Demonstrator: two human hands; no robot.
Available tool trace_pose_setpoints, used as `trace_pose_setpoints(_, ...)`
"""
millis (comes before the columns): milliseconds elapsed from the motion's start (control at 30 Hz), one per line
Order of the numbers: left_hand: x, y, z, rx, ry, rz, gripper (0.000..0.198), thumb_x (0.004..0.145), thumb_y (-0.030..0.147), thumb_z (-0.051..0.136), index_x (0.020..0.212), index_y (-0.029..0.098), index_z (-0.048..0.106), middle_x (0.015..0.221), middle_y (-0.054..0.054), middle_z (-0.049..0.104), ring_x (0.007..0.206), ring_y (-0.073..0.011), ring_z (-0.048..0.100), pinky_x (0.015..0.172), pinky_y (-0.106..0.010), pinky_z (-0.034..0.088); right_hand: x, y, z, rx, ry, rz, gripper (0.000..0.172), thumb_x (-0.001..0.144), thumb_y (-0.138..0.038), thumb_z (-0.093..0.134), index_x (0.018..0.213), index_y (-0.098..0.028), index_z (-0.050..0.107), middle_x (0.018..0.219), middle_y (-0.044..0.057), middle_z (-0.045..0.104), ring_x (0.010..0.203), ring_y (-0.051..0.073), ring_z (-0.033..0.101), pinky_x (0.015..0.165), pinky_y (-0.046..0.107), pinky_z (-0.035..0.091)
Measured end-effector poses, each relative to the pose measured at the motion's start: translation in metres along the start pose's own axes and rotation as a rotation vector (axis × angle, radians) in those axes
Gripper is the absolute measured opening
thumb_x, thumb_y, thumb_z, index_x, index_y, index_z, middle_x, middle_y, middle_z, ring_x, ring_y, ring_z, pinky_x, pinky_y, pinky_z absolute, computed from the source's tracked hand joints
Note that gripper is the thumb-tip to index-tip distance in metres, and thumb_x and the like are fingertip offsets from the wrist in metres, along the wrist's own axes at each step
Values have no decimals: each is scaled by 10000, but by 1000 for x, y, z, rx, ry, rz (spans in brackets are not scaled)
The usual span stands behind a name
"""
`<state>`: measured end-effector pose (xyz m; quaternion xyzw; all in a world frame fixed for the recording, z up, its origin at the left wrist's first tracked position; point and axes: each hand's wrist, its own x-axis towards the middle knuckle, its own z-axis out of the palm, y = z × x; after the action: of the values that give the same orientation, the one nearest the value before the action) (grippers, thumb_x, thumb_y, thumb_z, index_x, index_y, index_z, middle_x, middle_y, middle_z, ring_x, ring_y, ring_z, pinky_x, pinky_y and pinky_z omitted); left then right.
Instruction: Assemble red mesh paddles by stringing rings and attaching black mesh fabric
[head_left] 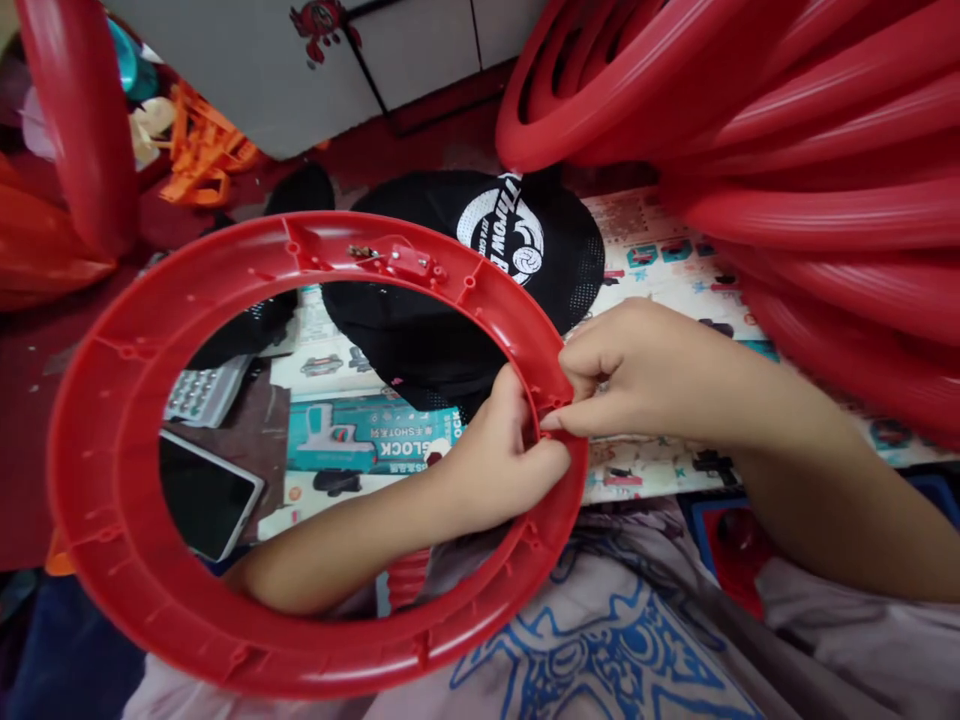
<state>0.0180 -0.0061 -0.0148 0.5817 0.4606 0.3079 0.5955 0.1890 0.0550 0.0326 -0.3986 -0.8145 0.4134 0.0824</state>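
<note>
Nearest, a pale garment with a blue pattern (600,650) covers the person's lap, and the big red ring (112,440) is held just above it, tilted, its open channel facing up. The left hand (510,445) comes up through the ring's opening and is clamped on the inner wall at the right side, the thumb lying over the channel. Across from it, the right hand (622,370) works at the outer wall, its thumb and bent forefinger drawn close together in the channel; I cannot tell whether they pinch a small part or just the plastic. In the ring's far stretch sit a small red housing (412,262) and some metal contacts (364,252), with a thin wire beside them.

The step in hand looks like fine fingertip fitting or adjusting inside the channel. The next move calls for a steady left grip on the wall and light, exact pressure from the right fingertips, without jarring the wire.

Beyond the opening lie a phone (206,495), a calculator (202,392) and a printed sheet (682,275), with a round black cloth piece (420,345) partly over the sheet. Farther back are a stack of large glossy red rings (787,130) on the right, orange plastic pieces (199,150) on the left and a pale panel (247,70).
</note>
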Motion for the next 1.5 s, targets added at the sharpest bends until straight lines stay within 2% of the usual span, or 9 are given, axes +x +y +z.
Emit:
trace_pose_setpoints(167,-1,1,-3,185,-13,-73,338,744,143,534,1048,197,397,993,-43,563,922,-219,576,821,-397,474,1,-12,4,-83,10,128,303,646,-175,637,449,-147,408,444,-59,411,473,52,365,482,237,206)
trace_pose_setpoints(300,0,4,-8,268,-1,-33,352,750,137,545,1061,195,391,1006,-41,561,945,-219,576,837,-388,473,0,-12,3,-139,28,102,313,692,-192,653,482,-150,424,469,-57,412,488,57,353,499,244,211)
trace_pose_setpoints(467,-2,5,-17,290,-56,-123,398,784,143,514,1155,198,379,1065,-40,537,975,-210,566,844,-376,474,-4,-2,-2,-274,49,-201,178,847,-233,586,703,-154,655,697,0,603,621,96,463,578,257,258)
trace_pose_setpoints(700,-3,11,-15,280,-235,-126,369,725,151,518,1057,195,365,964,-19,511,881,-201,544,791,-373,481,-4,9,2,-587,261,-621,337,939,-100,380,804,-161,683,757,16,607,644,125,406,656,306,265)
trace_pose_setpoints(867,-5,15,-15,270,-287,-188,424,755,184,510,1144,193,343,914,-14,500,798,-190,536,712,-356,489,3,17,6,-557,313,-592,288,942,-142,428,814,-161,685,762,16,625,683,132,451,657,309,241)
trace_pose_setpoints(1033,-7,15,-16,233,-314,-136,578,827,212,525,1331,164,247,1135,-105,531,1063,-268,553,937,-474,475,7,23,6,-507,256,-554,258,927,-179,486,788,-168,703,736,13,623,683,132,477,657,307,232)
trace_pose_setpoints(1167,-12,14,-10,-4,-180,-43,534,865,308,585,1295,202,288,1282,-117,464,1222,-267,486,1040,-454,432,6,21,8,-465,261,-596,244,931,-208,505,811,-178,716,738,9,625,673,127,464,668,304,240)
trace_pose_setpoints(1333,-11,7,-3,-319,-7,-60,345,925,219,514,1205,258,316,1133,-33,528,934,-132,614,839,-292,529,4,15,12,-511,294,-630,250,923,-201,521,742,-177,693,661,-9,584,618,128,435,638,306,232)
trace_pose_setpoints(1500,-6,2,-12,-31,-36,-112,294,907,200,521,1121,231,323,965,0,524,765,-115,549,652,-241,468,-4,13,5,-584,250,-480,233,933,-232,512,794,-173,689,673,6,596,596,129,430,586,296,208)
